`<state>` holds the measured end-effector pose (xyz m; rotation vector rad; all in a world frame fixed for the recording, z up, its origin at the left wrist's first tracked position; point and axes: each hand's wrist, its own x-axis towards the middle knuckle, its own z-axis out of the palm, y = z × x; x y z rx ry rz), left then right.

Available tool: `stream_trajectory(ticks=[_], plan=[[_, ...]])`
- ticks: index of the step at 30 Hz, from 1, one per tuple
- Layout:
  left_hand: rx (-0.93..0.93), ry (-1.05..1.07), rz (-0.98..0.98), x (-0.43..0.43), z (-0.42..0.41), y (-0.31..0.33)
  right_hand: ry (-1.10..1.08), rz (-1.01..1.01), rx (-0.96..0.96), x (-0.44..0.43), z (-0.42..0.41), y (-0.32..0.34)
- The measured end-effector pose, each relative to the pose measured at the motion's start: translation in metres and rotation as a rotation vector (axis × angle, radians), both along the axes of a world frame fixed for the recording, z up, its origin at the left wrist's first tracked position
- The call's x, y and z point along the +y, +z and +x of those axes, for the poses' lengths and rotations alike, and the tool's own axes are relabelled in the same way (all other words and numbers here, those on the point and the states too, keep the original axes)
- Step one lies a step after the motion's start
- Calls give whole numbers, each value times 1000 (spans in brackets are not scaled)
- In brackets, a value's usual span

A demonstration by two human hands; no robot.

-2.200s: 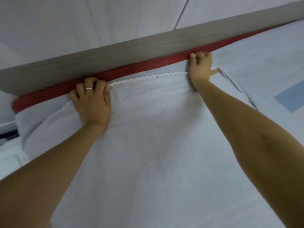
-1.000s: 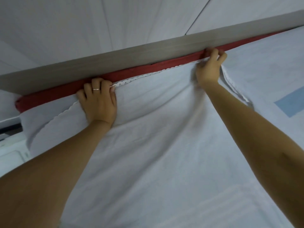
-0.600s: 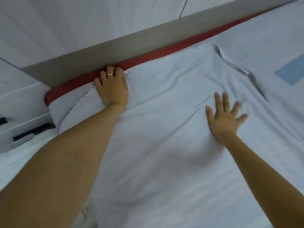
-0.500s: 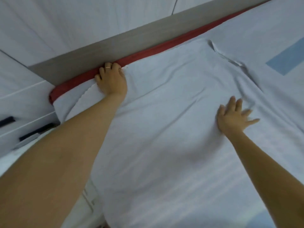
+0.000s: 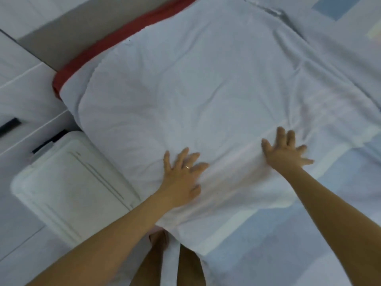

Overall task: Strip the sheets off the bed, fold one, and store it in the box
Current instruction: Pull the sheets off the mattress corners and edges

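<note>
White sheet flat beneath left grip and right grip

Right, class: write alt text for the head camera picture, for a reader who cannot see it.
The left hand and right hand press flat, fingers spread, on the near part of a white sheet lying on a bed. A white box sits beside the bed on the left, and a red strip shows along the bed's far edge.

Lying wrinkled, spread flat on bed with pale blue checked cover: white sheet. Red strip showing along far edge.
</note>
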<state>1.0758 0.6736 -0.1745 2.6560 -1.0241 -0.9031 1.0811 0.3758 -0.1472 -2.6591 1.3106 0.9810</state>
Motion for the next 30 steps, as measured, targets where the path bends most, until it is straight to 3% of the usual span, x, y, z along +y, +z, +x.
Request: stream_trajectory(ticks=[3,4,7,9,11,16,20,22,25,27,30], plan=[[183,-178,-160,5,-19,13,139,-79,-95,37,12,5],[147,-168,-238,10,-18,15,258,-55,-174,59,23,2],[-102,113,-343,35,3,11,618,115,-385,146,73,-3],[-214,349,-243,54,30,2,869,238,-407,195,112,-6],[-289,415,-101,70,56,-4,979,272,-341,204,145,-16],[-19,383,162,80,84,-16,352,80,-339,101,111,-43],[21,515,76,65,85,-6,-82,58,-185,51,40,-19],[-10,595,11,58,92,1,-136,-2,-156,56,40,-11],[-181,625,-82,57,132,5,198,-55,-365,94,85,-9],[-248,567,-34,63,173,0,513,7,-466,142,131,-11],[-199,512,119,73,212,-7,932,221,-411,210,189,-17]])
